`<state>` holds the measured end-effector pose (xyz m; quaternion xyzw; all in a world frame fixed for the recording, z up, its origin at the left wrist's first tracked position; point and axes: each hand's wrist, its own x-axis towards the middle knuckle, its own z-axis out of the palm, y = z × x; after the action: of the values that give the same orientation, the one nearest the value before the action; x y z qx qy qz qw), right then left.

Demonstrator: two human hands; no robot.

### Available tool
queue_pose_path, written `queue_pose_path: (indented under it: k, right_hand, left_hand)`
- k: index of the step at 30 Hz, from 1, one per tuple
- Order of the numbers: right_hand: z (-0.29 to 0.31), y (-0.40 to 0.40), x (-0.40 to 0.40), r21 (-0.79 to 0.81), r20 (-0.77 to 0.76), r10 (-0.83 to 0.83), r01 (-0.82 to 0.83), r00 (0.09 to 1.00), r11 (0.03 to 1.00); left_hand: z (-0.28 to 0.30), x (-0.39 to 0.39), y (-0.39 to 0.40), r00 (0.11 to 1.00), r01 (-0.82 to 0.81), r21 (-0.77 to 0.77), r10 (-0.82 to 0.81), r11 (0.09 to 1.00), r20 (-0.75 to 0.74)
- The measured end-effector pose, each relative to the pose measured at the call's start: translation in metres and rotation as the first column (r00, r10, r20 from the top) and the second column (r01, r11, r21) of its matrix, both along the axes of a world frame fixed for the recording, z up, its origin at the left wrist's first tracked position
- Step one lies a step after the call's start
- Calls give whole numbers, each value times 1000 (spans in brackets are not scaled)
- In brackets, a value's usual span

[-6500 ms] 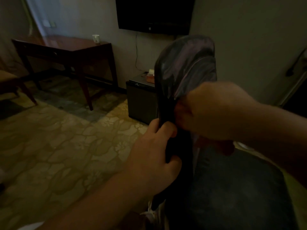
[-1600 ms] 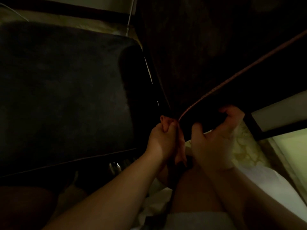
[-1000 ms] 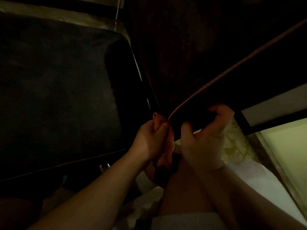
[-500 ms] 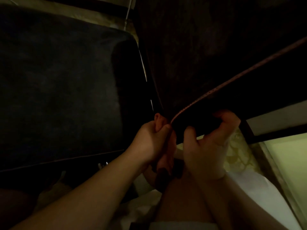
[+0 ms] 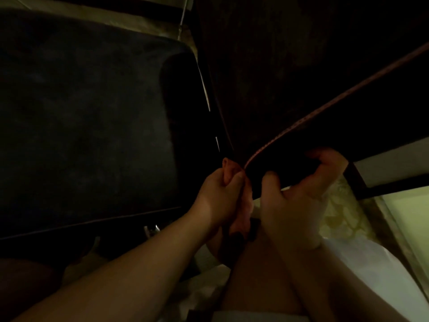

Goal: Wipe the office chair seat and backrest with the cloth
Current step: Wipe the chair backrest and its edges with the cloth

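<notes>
The scene is very dark. The chair's dark seat cushion (image 5: 88, 126) fills the left. The dark backrest (image 5: 290, 73), edged with reddish piping, rises at the upper right. My left hand (image 5: 220, 191) is curled in a fist and pinches the backrest's lower corner where the piping ends. My right hand (image 5: 299, 194) grips the backrest's lower edge, thumb in front and fingers curled over it. I cannot tell the cloth apart from the dark fabric under my right fingers.
Pale patterned floor (image 5: 336, 219) shows below the backrest at the right. A dark-framed pale panel (image 5: 394, 163) stands beside it. My bare leg and white clothing (image 5: 362, 275) lie under my forearms. A metal chair fitting (image 5: 151, 228) glints below the seat's front edge.
Since 6.5 s ago my view has dropped from the backrest's top to its lower edge. Over the last second both hands have kept their grip and barely shifted.
</notes>
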<state>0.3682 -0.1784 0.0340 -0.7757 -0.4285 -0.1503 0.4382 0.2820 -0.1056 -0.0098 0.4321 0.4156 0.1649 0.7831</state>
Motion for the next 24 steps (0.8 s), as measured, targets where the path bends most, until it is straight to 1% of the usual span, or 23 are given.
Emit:
queue_pose_path:
  k: [3,6,8,11,13,16,18,22,24]
  right_hand:
    - [-1,0,2,-1,-5,10,-10,1000,1000]
    - [1,-3,-1,-11,1,36,-36,999,999]
    - [2,-3,-3,-27,-27,34,-35,999,999]
    - [3,-2,-5,-19,-63,37,-38,997,999]
    - [1,-3,-3,0,-40,76,-76,996,997]
    - [2,-5,3,-12,-56,78,-79,995,997]
    - [3,-4,5,-17,-41,89,-90,995,996]
    - [2,-4,1,-11,-53,101,-102,993,995]
    - [0,-4,2,-14,-38,88,-89,995,996]
  left_hand:
    - [-2,-5,-2,1000,-4,42,3,999,9]
    - [5,-19,-4,993,-78,42,74,996,88]
    - [12,-27,-5,987,-129,58,123,990,108]
    - [20,-30,-5,986,-163,153,155,975,62]
    - [24,-27,-5,989,-150,213,150,965,16]
    - [25,-18,-4,990,-125,252,136,960,-28]
    - [30,-20,-1,990,-112,313,134,943,-49]
    - [42,-32,-7,975,-190,409,220,892,-28]
    - [48,-31,-11,967,-233,400,256,887,-5]
